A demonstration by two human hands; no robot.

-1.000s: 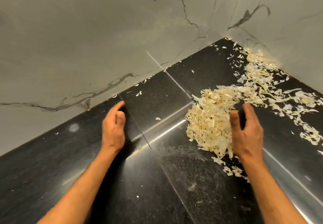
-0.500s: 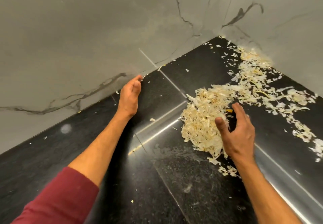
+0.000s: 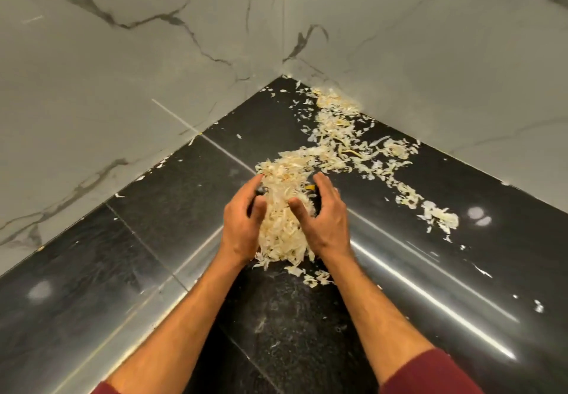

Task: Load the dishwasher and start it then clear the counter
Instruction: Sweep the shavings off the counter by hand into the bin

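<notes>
From the head camera, a glossy black stone counter (image 3: 172,240) runs into a corner formed by two grey marble-patterned walls (image 3: 123,80). A heap of pale, papery peel scraps (image 3: 284,209) lies on the counter, a little in from that back corner. The left hand (image 3: 242,224) cups the heap from its left side, fingers curved against the scraps and thumb tucked into them. The right hand (image 3: 329,218) cups it from the right in the same way, thumb pressed into the pile. The two hands stand close together with the heap squeezed between them, palms facing each other. A looser trail of scattered peel flakes (image 3: 341,135) stretches from the heap back into the corner and along the right-hand wall edge, ending in a small clump (image 3: 439,218) near the right side of the counter. Dark red sleeves (image 3: 430,375) show at the bottom edge.
</notes>
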